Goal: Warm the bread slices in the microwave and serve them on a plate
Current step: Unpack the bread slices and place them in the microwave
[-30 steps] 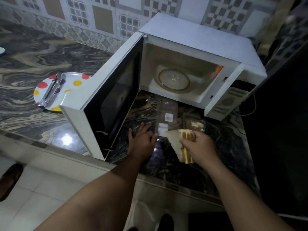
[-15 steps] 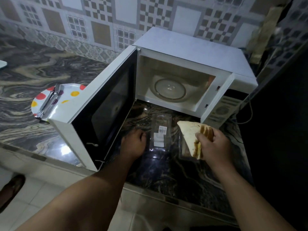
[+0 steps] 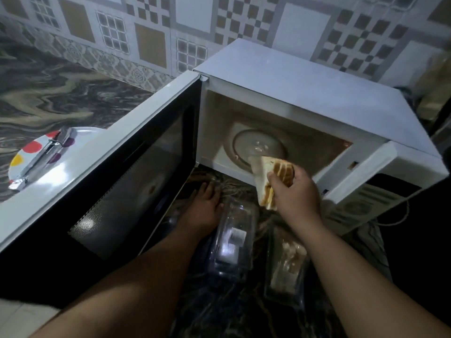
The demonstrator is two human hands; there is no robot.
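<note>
Right hand [image 3: 294, 191] grips the bread slices [image 3: 271, 178] at frame centre, at the open microwave [image 3: 305, 93] mouth. Left hand [image 3: 203, 206] lies flat, fingers straight, on the counter [image 3: 48, 93]. Loading step; next, set slices on turntable [image 3: 258, 148]. Plate [image 3: 39, 152] far left.

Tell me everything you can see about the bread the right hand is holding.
The bread slices are a small stack of triangular pieces with pale faces and toasted brown edges. The right hand pinches them at one side, so they hang tilted, one corner pointing up and left. They sit in the air just in front of the open microwave, level with its glass turntable, not yet inside. Only the hand touches them.
</note>
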